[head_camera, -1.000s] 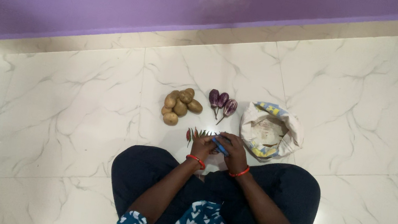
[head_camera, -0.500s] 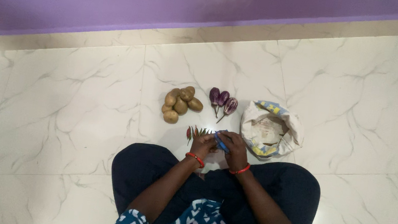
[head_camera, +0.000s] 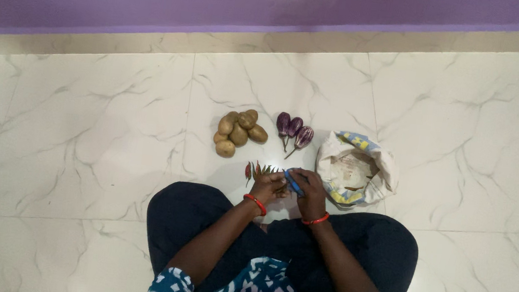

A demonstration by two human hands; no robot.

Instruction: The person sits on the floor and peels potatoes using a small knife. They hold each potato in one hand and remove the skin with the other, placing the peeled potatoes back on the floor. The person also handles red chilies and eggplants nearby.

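cross-legged on marble floor [head_camera: 75,143], right hand [head_camera: 312,192] is gripping a blue tool [head_camera: 293,184] while left hand [head_camera: 268,185] is pinching a chilli [head_camera: 281,186] (potatoes [head_camera: 238,131] nearby).

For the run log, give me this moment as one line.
right hand: holds blue tool | left hand: at chillies | floor: potatoes, brinjals, bag

I see one package: a white sack [head_camera: 355,170] with blue and yellow printing, its mouth rolled open, sitting slumped on the marble floor [head_camera: 75,143], just right of the small purple aubergines [head_camera: 294,129].
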